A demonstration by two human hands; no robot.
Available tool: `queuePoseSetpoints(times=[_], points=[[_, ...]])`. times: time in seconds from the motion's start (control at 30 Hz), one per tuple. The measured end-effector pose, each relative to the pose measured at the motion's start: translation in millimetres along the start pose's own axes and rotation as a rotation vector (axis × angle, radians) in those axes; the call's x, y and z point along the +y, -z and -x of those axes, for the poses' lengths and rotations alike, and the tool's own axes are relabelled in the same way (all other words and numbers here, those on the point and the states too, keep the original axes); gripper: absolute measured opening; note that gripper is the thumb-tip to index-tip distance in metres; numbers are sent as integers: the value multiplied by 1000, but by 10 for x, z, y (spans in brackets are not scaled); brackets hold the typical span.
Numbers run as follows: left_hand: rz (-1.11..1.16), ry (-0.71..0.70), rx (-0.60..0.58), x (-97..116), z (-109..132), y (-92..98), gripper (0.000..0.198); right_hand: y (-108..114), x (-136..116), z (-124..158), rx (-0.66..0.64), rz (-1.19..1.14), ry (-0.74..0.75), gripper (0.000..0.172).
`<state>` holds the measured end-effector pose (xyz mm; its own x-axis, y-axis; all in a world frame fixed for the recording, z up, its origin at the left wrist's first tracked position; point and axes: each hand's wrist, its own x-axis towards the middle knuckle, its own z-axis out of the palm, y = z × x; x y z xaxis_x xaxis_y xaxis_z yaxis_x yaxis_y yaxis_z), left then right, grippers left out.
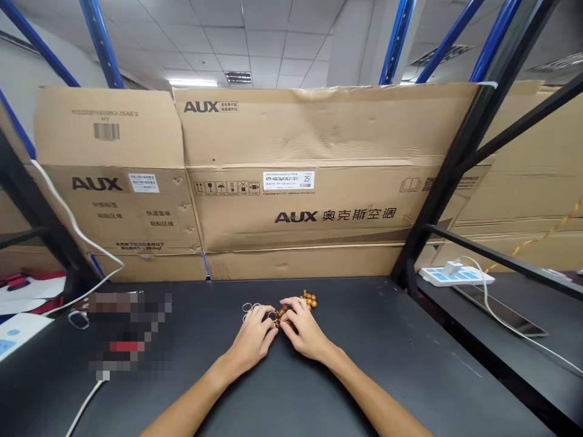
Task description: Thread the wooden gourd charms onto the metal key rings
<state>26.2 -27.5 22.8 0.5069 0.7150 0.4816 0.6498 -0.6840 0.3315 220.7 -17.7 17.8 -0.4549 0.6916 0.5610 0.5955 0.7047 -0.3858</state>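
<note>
Both my hands meet at the middle of a black table [373, 364]. My left hand [253, 338] has its fingers curled and pinched at a small metal ring and brown beads between the hands. My right hand [304, 330] is also curled, fingertips pressed on the same brown wooden beads [280, 314]. More brown beads [310, 298] lie in a small heap just beyond my right hand. A few silver metal rings [248, 308] lie on the table just beyond my left hand.
Large AUX cardboard boxes [291, 182] stand as a wall along the table's far edge. Black and blue rack posts [450, 176] rise at the right. A white power strip [456, 276] with a cable lies on the neighbouring table. A white cable [86, 291] runs at the left.
</note>
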Motion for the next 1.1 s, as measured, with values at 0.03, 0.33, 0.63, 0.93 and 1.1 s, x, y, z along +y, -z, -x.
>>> queuePoseSetpoints(times=[0.03, 0.33, 0.63, 0.93, 1.1], points=[[9, -5, 0, -2, -2, 5, 16, -2, 3, -2, 3, 10, -5, 11], [34, 21, -22, 1, -7, 15, 16, -2, 23, -1, 23, 19, -21, 11], [13, -23, -45, -6, 0, 9, 16, -30, 48, 0, 15, 112, -62, 12], [-12, -42, -8, -12, -8, -10, 18, -51, 37, 4, -3, 89, -20, 10], [1, -45, -11, 2, 6, -7, 13, -64, 62, 4, 34, 85, -47, 10]])
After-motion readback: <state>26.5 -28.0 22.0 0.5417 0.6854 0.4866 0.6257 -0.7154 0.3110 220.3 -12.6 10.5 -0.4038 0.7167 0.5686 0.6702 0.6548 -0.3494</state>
